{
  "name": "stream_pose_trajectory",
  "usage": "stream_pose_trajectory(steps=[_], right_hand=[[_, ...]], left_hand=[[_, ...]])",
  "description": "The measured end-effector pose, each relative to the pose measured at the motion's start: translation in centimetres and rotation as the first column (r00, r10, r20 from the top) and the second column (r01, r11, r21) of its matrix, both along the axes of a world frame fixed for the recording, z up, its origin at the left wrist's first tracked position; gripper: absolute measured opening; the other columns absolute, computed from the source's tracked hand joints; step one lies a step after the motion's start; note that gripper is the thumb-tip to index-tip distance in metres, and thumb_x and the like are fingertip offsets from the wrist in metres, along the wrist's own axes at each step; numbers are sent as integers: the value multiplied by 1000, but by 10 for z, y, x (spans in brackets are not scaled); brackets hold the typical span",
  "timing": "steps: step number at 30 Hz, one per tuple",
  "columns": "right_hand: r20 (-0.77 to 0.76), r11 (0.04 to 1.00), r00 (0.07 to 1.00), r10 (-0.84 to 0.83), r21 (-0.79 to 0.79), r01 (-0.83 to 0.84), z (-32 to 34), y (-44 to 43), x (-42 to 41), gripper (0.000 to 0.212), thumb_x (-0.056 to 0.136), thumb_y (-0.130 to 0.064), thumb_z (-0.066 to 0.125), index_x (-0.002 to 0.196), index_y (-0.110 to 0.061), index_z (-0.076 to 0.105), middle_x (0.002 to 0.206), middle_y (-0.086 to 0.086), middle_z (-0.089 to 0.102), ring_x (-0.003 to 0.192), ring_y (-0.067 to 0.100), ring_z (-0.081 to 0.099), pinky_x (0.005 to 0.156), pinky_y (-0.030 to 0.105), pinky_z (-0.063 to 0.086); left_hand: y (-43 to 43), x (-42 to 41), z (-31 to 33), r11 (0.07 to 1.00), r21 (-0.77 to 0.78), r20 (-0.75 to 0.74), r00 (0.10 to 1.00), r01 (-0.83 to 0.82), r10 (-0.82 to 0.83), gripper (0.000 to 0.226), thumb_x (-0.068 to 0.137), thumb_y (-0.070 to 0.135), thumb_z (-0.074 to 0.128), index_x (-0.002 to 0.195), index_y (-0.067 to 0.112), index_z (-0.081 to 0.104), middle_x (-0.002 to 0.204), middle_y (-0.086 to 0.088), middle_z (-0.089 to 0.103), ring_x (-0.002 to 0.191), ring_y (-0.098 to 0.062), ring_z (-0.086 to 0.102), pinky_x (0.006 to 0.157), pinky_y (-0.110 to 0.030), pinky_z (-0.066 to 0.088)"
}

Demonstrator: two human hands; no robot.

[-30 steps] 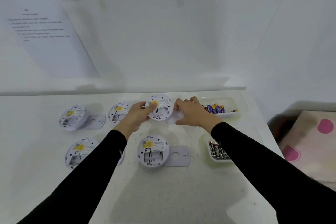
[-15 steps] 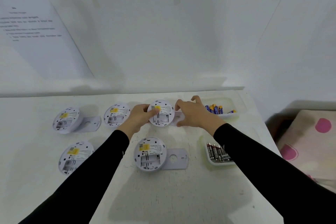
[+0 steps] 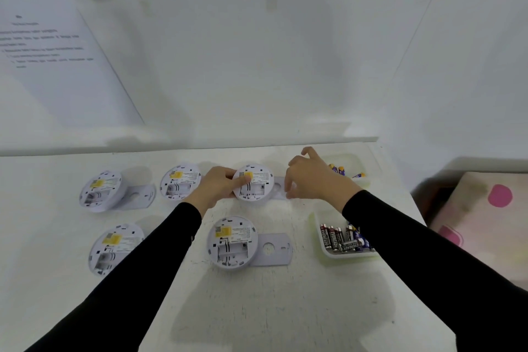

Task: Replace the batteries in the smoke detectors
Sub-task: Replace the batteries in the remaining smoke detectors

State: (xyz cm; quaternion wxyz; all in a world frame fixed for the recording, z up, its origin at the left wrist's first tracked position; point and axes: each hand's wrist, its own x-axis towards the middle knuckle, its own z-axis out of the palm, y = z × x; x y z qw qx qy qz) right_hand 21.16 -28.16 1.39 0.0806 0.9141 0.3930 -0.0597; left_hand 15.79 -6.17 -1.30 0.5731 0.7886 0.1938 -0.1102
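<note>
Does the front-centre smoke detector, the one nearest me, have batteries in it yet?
No, the front-centre smoke detector lies back-up and its battery compartment shows bare white slots with no cells in them.

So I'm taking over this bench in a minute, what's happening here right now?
Five smoke detectors lie back-up on a white table, battery bays exposed. The person's left hand grips the middle far detector by its rim, thumb on the yellow label. The right hand hovers beside it, above that detector's mounting plate, holding nothing. Batteries lie in a near tray and a far tray; the held detector's bay looks empty.
</note>
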Motion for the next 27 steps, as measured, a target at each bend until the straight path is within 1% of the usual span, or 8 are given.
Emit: stream_pose_trajectory(steps=[6,10,12,15,20,23,25,27], right_hand=[[110,985,993,37,-171,-17,-4,8,-4,19,88,-40,58,101,-33,70,108,-7,68,117,17,51,109,45,16],[122,983,992,32,-184,-10,-3,9,-2,21,89,-34,58,108,-33,68,110,-8,67,114,18,53,110,44,16],[123,986,992,32,-168,-11,-3,8,-3,21,90,-33,57,108,-33,67,111,-8,67,115,19,53,110,44,16],[109,998,994,-10,-65,17,1,6,-10,20,92,-34,55,109,-33,67,117,-7,66,118,19,51,110,43,17],[-117,941,993,-29,333,66,12,7,-63,23,95,-22,52,113,-22,66,125,-3,61,115,17,53,106,34,33],[-327,874,945,8,462,152,-4,5,-107,28,96,-17,50,122,-16,61,130,-1,56,119,14,51,103,27,40],[-386,874,923,-3,447,190,-22,3,-128,39,97,-22,50,135,-15,51,142,-1,48,129,13,44,107,26,35],[-406,885,914,-10,422,197,-38,-2,-141,51,96,-27,53,144,-12,41,152,1,37,140,15,33,115,26,26]], left_hand=[[3,-1,-1,992,124,-4,1000,-2,2,20,87,33,76,83,14,69,89,-8,71,79,-17,69,61,-18,58],[2,-2,0,990,139,7,1000,6,-7,19,86,33,76,81,17,68,88,-7,71,79,-16,68,60,-17,56],[3,-3,2,985,171,11,1000,26,-28,20,86,36,75,85,17,70,93,-7,71,87,-20,68,69,-23,59],[5,-10,9,954,299,95,995,7,-37,46,85,47,74,116,14,67,112,2,66,103,-18,63,91,-33,53],[6,-64,19,961,264,200,970,81,-137,43,83,55,70,121,35,64,122,18,62,105,5,58,81,-17,46],[8,-102,5,976,195,195,971,97,-136,73,69,58,80,133,35,53,131,17,56,117,0,53,95,-20,46],[9,-124,-8,982,154,157,978,112,-136,106,52,63,89,142,34,41,138,15,49,124,-3,47,98,-19,41],[7,-143,-18,985,121,129,982,121,-137,130,38,68,89,149,32,32,147,15,42,131,-6,43,107,-27,41]])
